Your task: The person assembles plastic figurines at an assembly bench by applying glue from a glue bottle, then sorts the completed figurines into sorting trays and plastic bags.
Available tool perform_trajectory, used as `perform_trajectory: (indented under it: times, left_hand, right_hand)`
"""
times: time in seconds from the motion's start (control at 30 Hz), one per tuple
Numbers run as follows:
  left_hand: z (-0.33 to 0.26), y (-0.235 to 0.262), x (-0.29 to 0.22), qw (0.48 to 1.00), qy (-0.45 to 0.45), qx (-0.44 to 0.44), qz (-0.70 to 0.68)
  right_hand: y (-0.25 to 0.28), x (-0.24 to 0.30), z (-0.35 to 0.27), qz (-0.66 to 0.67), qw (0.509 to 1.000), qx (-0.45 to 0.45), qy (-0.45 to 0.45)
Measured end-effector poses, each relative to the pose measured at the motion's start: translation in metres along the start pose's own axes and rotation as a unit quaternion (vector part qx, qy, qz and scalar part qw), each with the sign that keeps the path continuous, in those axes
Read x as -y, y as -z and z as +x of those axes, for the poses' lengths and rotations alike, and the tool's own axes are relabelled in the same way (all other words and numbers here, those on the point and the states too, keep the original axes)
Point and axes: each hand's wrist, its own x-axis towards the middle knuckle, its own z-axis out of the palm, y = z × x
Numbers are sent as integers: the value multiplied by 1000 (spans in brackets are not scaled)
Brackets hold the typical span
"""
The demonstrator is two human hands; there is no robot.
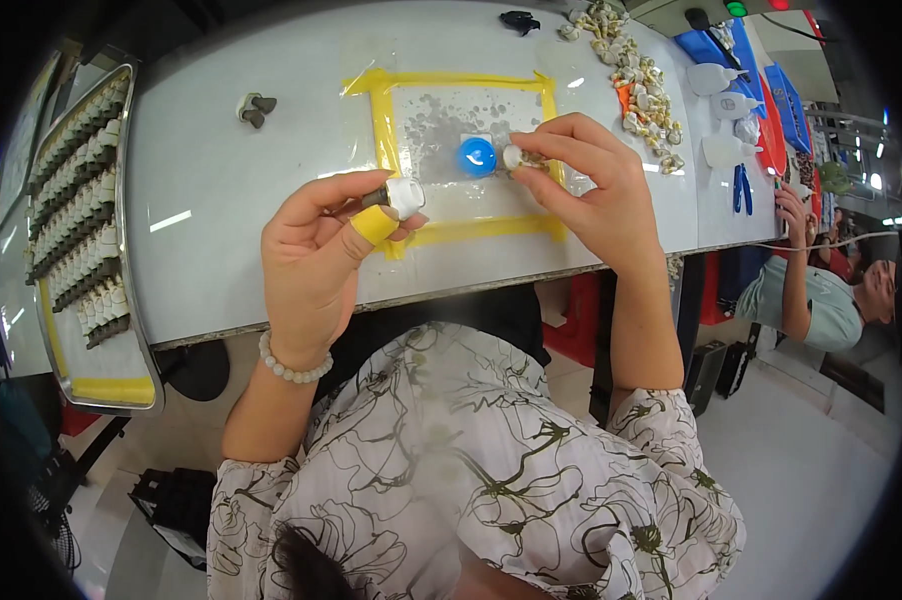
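Pinching a white-and-dark piece [406,195] in left hand [313,235], whitish piece [514,157] in right hand [603,185], blue round object [477,157] between

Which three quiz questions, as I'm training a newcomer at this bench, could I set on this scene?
1. Which hand holds the white part with a dark grey end?
2. True or false: the blue round object lies outside the yellow tape frame.
3. The metal tray of lined-up parts is on which side of the person? A) left; B) right; C) straight ahead.

Key:
1. The left hand.
2. False: the blue round object lies inside the yellow tape frame.
3. A.
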Motion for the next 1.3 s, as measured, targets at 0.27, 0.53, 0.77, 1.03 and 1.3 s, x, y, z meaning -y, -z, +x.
perform_trajectory:
  times: [0.27,0.53,0.77,1.03,1.3]
  left_hand:
    - [2,3,1,1000,6,11,12]
    - [3,2,2,1000,5,0,7]
    - [2,5,2,1000,2,12,23]
    - [2,-5,-1,1000,10,-20,5]
    - [3,-9,7,998,60,6,-26]
  right_hand:
    - [-4,11,17,-62,996,55,34]
    - [-4,11,23,-115,989,73,59]
    - [-3,12,21,-94,992,69,56]
    - [-4,9,17,-57,997,29,53]
    - [-6,12,20,-51,996,20,69]
